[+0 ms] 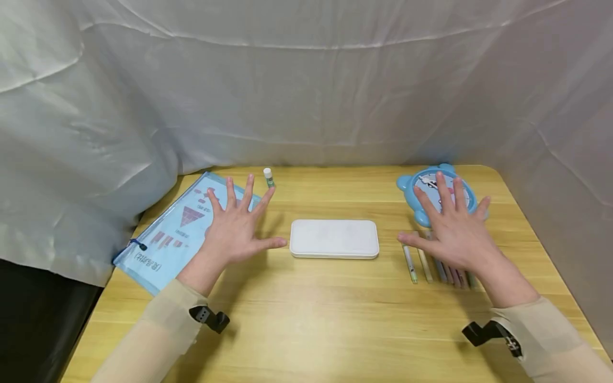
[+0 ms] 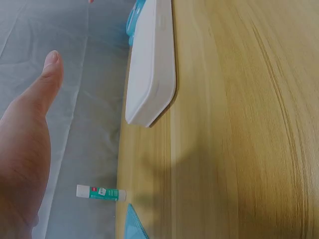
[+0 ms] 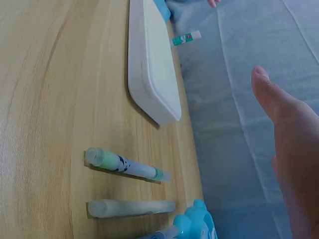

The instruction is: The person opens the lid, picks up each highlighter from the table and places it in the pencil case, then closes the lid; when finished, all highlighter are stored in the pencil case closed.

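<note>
Both hands hover above the table with fingers spread and nothing held. My left hand [image 1: 232,229] is over the right part of a blue zip document pouch [image 1: 163,244] with printed charts. Just beyond its fingertips a glue stick [image 1: 268,177] with a white cap stands upright. My right hand [image 1: 455,234] hangs over a row of several pens [image 1: 409,264] and partly hides a blue bear-shaped clock [image 1: 408,183]. Between the hands lies a closed white pencil case [image 1: 334,238]. In the right wrist view, a green-tipped pen [image 3: 127,165] lies beside a pale one [image 3: 132,207].
The wooden table [image 1: 306,324] ends at a grey curtain [image 1: 306,96] at the back and right. A black surface [image 1: 43,314] shows past the left edge. Each sleeve carries a small black wrist camera, such as the left camera mount [image 1: 209,318].
</note>
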Demonstrator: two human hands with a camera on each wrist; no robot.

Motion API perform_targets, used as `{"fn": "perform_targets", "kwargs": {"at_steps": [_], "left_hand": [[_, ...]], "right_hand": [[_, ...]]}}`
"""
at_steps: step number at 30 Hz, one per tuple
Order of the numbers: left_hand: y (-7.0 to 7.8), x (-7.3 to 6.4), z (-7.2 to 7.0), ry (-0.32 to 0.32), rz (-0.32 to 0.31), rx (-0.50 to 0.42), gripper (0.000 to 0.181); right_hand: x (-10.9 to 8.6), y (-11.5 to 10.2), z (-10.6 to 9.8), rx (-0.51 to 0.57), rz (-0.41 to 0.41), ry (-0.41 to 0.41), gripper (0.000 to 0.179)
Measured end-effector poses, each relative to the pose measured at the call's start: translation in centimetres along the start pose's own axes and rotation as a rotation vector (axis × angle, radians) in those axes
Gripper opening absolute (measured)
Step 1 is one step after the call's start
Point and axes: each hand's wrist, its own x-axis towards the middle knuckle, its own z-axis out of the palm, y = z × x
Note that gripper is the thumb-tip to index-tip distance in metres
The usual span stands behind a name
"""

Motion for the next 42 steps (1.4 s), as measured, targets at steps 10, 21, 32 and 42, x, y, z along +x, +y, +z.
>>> {"fn": "perform_targets", "kwargs": {"at_steps": [10,21,32,42], "left_hand": [[0.6,0.0,0.0,-0.007,0.011,-0.044,0.117],[1.8,0.0,-0.6,-0.061,0.065,-0.131,0.113],[2.3,0.5,1.4,0.037,-0.027,-0.665,0.058],[2.6,0.7,4.6,-0.075,0.005,-0.961,0.089]], "right_hand": [[0.2,-1.1,-0.3,-0.009,-0.049,0.010,0.112],[0.3,-2.9,0.0,0.114,-0.143,0.030,0.111],[1.1,-3.9,1.4,0.574,-0.195,0.007,0.083],[1.9,-4.7,3.6,0.876,-0.173,-0.021,0.070]]}}
